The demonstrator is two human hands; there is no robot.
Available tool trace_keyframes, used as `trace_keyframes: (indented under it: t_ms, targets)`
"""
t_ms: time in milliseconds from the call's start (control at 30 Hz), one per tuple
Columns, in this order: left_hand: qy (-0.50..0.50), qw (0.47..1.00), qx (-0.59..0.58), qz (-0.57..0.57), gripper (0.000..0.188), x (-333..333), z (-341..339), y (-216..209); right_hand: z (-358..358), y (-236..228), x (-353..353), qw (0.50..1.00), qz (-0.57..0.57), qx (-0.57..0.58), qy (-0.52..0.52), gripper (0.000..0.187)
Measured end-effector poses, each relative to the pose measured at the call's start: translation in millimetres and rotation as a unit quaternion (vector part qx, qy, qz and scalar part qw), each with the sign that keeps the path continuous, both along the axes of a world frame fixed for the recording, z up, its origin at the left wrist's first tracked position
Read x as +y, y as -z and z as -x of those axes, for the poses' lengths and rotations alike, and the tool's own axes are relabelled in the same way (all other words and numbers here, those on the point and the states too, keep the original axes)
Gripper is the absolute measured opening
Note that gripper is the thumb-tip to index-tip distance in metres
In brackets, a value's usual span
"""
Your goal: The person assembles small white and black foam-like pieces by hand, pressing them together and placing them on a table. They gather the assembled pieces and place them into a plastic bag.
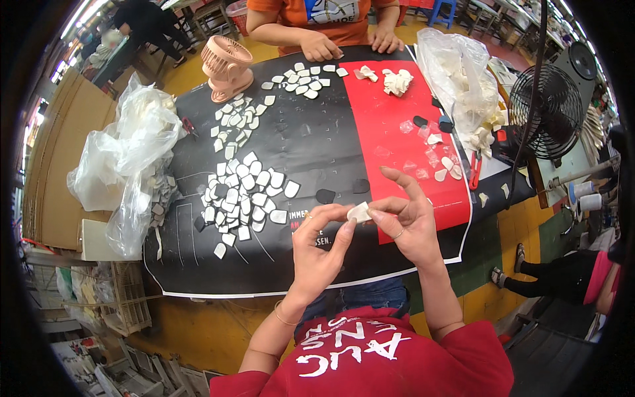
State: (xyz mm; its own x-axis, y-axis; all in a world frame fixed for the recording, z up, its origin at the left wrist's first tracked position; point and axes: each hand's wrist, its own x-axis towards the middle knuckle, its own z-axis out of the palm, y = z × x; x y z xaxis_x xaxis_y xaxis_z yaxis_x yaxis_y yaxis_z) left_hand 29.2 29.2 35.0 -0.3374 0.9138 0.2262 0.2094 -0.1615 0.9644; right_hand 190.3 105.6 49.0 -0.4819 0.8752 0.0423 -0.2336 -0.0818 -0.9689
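Observation:
A small white pad-shaped piece [359,212] is pinched between the fingertips of my left hand [319,245] and my right hand [405,221], held above the near edge of the black and red table cover [311,142]. Left of my hands lies a spread of several white pieces [243,192]. Two dark pieces [325,196] lie on the cover just beyond my left hand. On the red part to the right are several clear and white pieces [436,162].
A person in orange sits opposite, hands [321,47] by more white pieces [303,79]. A pink desk fan [225,66] stands far left, a black fan [554,112] right. Plastic bags of pieces lie left [129,152] and far right [460,79]. Red scissors [474,171] rest right.

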Motion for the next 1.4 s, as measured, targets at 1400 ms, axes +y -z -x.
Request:
trace_keyframes:
  t_ms: [1400]
  targets:
    - [0.075, 0.957, 0.281, -0.001, 0.037, 51, -22, 21, -120, 73, 103, 0.541, -0.474, -0.676, 0.162, 0.018]
